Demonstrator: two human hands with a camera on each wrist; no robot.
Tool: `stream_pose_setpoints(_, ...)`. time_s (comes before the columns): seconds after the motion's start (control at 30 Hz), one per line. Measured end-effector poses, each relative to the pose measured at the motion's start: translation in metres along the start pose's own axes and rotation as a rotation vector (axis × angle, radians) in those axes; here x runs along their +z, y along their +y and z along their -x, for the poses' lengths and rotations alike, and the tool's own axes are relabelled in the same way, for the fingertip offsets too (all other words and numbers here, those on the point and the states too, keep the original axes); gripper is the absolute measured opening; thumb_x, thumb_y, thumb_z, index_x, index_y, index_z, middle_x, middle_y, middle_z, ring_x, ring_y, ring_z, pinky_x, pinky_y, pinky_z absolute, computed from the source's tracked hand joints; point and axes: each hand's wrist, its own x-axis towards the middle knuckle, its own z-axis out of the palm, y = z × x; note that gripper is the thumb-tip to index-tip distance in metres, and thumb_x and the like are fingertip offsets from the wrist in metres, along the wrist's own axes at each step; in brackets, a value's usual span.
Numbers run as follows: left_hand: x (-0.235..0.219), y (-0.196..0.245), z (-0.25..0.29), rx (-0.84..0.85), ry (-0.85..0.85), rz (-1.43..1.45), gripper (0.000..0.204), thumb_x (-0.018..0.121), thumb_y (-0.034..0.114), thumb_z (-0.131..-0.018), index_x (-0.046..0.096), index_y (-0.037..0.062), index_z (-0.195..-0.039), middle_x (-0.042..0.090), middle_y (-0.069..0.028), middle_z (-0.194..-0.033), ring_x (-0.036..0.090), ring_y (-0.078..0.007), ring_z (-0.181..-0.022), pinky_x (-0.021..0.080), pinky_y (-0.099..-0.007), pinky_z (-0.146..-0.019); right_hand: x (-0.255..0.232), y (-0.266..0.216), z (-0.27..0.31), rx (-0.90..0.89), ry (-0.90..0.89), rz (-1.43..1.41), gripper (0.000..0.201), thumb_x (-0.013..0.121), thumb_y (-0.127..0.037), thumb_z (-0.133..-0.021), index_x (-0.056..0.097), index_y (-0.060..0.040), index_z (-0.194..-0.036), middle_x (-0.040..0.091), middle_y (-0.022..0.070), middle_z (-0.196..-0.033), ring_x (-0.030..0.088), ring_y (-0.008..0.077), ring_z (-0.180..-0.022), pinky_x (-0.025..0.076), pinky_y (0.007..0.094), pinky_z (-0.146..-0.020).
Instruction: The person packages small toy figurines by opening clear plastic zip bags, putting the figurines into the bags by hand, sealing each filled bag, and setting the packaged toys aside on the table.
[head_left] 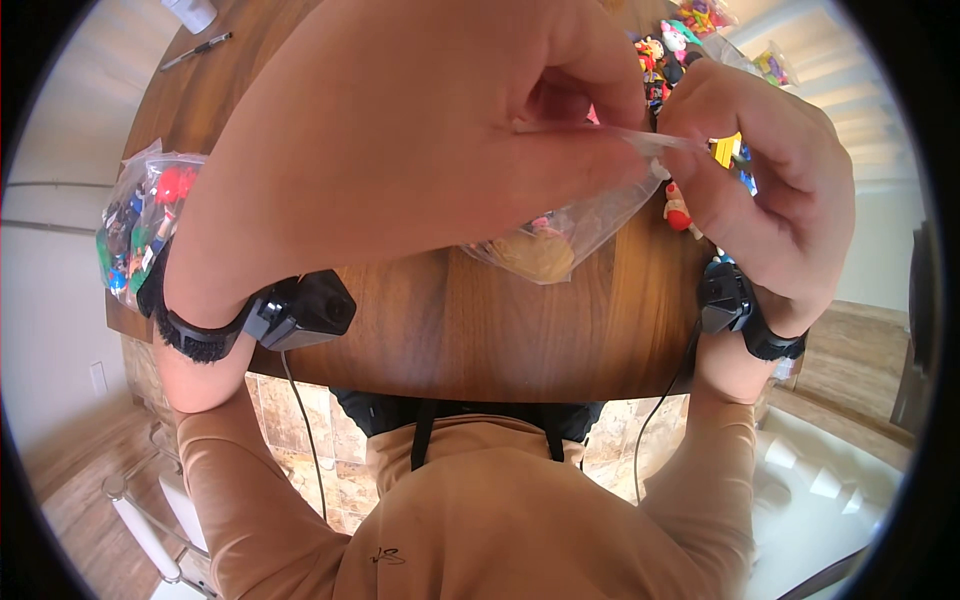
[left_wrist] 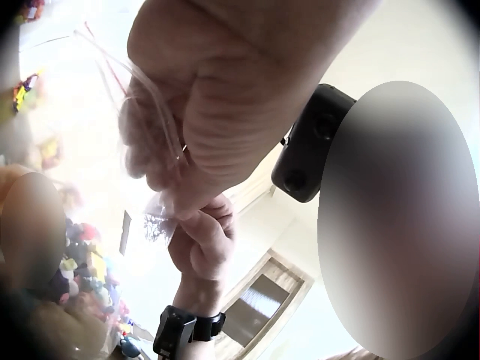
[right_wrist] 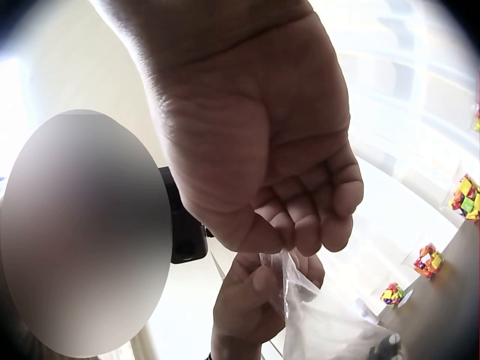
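Note:
A clear plastic bag [head_left: 600,215] is held up above the wooden table, with a tan item [head_left: 535,252] and something pink inside its lower part. My left hand [head_left: 420,140] pinches one side of the bag's top edge, and my right hand [head_left: 770,170] pinches the other side, thumb against fingers. In the right wrist view the bag [right_wrist: 322,322] hangs from the fingertips of my right hand [right_wrist: 255,135], with my left hand [right_wrist: 251,304] beyond it. The left wrist view shows my left hand [left_wrist: 217,105] close up, its fingers curled at the plastic.
Another clear bag of colourful toys [head_left: 145,225] lies at the table's left edge. Small figures [head_left: 680,210] and more toys stand at the right and back right. A pen [head_left: 197,50] and a white cup [head_left: 190,12] are at the back left of the table [head_left: 500,340].

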Motion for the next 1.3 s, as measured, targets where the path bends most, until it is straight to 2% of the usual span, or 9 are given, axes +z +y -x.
stream_pose_setpoints(0.1,-0.014,0.039,-0.01,-0.087,-0.085,-0.069,0.012,0.072,0.014,-0.086,0.074,0.002,-0.09,0.066,-0.0082,-0.072,0.064,-0.0165,-0.06,0.048,-0.0264,-0.054,0.0,0.0,0.0,-0.019,0.001,0.018,0.008,0.061,0.0,-0.076,0.055,0.0048,-0.077,0.055,0.0082,-0.07,0.049,0.0174,-0.062,0.036,0.028,-0.058)
stream_pose_setpoints(0.2,-0.001,0.015,-0.002,0.105,0.086,-0.042,0.011,0.073,0.012,-0.085,0.073,0.0015,-0.089,0.067,-0.0082,-0.074,0.064,-0.0162,-0.061,0.048,-0.026,-0.054,0.0,0.001,0.001,-0.059,0.001,0.007,0.007,0.061,0.001,-0.075,0.055,0.0048,-0.076,0.055,0.0085,-0.07,0.049,0.0178,-0.062,0.036,0.0283,-0.057)
stream_pose_setpoints(0.43,-0.001,0.015,0.0,0.013,0.112,0.006,0.009,0.074,0.009,-0.083,0.07,0.0005,-0.086,0.067,-0.0081,-0.077,0.066,-0.0182,-0.064,0.05,-0.0264,-0.059,0.003,-0.006,0.001,-0.013,0.03,0.002,0.007,0.062,0.003,-0.074,0.058,0.0064,-0.079,0.059,0.0104,-0.073,0.052,0.0178,-0.062,0.038,0.0279,-0.057)
stream_pose_setpoints(0.5,-0.007,0.053,-0.014,-0.384,0.11,0.056,0.009,0.074,0.008,-0.082,0.07,0.0012,-0.087,0.068,-0.0082,-0.077,0.067,-0.0196,-0.066,0.051,-0.0271,-0.061,0.005,-0.008,0.001,0.034,0.044,-0.006,0.007,0.062,0.003,-0.074,0.059,0.0067,-0.08,0.06,0.0107,-0.074,0.052,0.0177,-0.061,0.039,0.0276,-0.056)
stream_pose_setpoints(0.53,-0.005,0.042,-0.009,-0.384,0.11,0.057,0.009,0.074,0.008,-0.082,0.07,0.0012,-0.087,0.068,-0.0082,-0.077,0.067,-0.0196,-0.066,0.051,-0.0271,-0.061,0.006,-0.008,0.001,0.022,0.06,-0.004,0.007,0.062,0.003,-0.075,0.059,0.0067,-0.08,0.06,0.0106,-0.074,0.052,0.0176,-0.06,0.039,0.0274,-0.056)
stream_pose_setpoints(0.6,-0.001,0.016,0.002,-0.027,0.12,0.159,0.009,0.073,0.008,-0.082,0.07,0.0018,-0.088,0.069,-0.0088,-0.077,0.067,-0.0203,-0.067,0.052,-0.0274,-0.063,0.006,-0.006,0.0,0.01,0.075,-0.002,0.007,0.062,0.004,-0.075,0.059,0.0067,-0.08,0.06,0.0105,-0.073,0.052,0.0174,-0.06,0.038,0.0273,-0.055)
stream_pose_setpoints(0.7,-0.013,0.028,-0.001,-0.182,0.006,0.126,0.01,0.072,0.009,-0.083,0.069,0.0014,-0.088,0.07,-0.01,-0.077,0.068,-0.0192,-0.069,0.053,-0.0272,-0.064,0.003,-0.003,0.0,-0.076,0.02,0.033,0.006,0.062,0.004,-0.075,0.059,0.0064,-0.079,0.059,0.0102,-0.073,0.052,0.0174,-0.06,0.038,0.0275,-0.055)
stream_pose_setpoints(0.83,-0.007,0.01,0.004,-0.137,0.049,0.335,0.011,0.073,0.009,-0.083,0.069,0.0006,-0.088,0.07,-0.0099,-0.077,0.069,-0.0188,-0.069,0.053,-0.0264,-0.065,0.005,-0.007,-0.001,-0.043,0.043,0.034,0.006,0.062,0.004,-0.074,0.059,0.006,-0.078,0.058,0.0097,-0.071,0.051,0.0171,-0.059,0.037,0.0277,-0.055)
stream_pose_setpoints(1.3,-0.006,0.024,0.005,-0.093,0.143,0.103,0.01,0.075,0.009,-0.082,0.073,0.0021,-0.089,0.072,-0.0081,-0.077,0.07,-0.0149,-0.067,0.054,-0.0236,-0.061,0.004,-0.004,-0.001,-0.089,0.044,0.055,0.007,0.062,0.004,-0.072,0.056,0.0049,-0.076,0.055,0.009,-0.069,0.05,0.0187,-0.059,0.036,0.0281,-0.054)
